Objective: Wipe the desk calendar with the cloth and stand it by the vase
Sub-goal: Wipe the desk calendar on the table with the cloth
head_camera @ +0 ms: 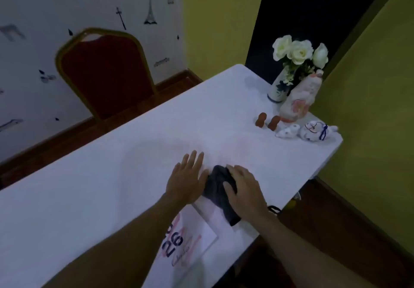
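Wiping step is in hand, by my read. Desk calendar (190,240) lies flat on the white table (112,187) near the front edge, at abt 6 o'clock of the view, partly under both forearms; printed cover w/ big dark numerals and pink strokes shows, looks like smooth, stiff card w/ straight edges. Right hand (245,192) is curled down over a dark grey cloth (220,192), fingers bent and pressing it onto the calendar's far end; the cloth is soft, bunched, w/ a loose tail trailing toward 5 o'clock. Left hand (187,176) is open, fingers spread, palm down just beside the cloth at its 9 o'clock, holding nothing; looks like it's pinning the calendar, tho whether it rests on card or bare table I can't tell. Vase (279,87) stands at abt 2 o'clock, far corner of the table, well apart from the calendar: glazed, blue-and-white, slim, w/ white flowers (299,52). A taller pale figurine w/ pink marks (295,106) touches or nearly touches it; small ceramic pieces (312,131) and two little brown objects (267,122) sit in front. Next, I'd judge: finish strokes across the cover, drop the cloth, lift the calendar, open its base so it stands, and set it down by the vase w/o knocking the breakable bits crowded there.
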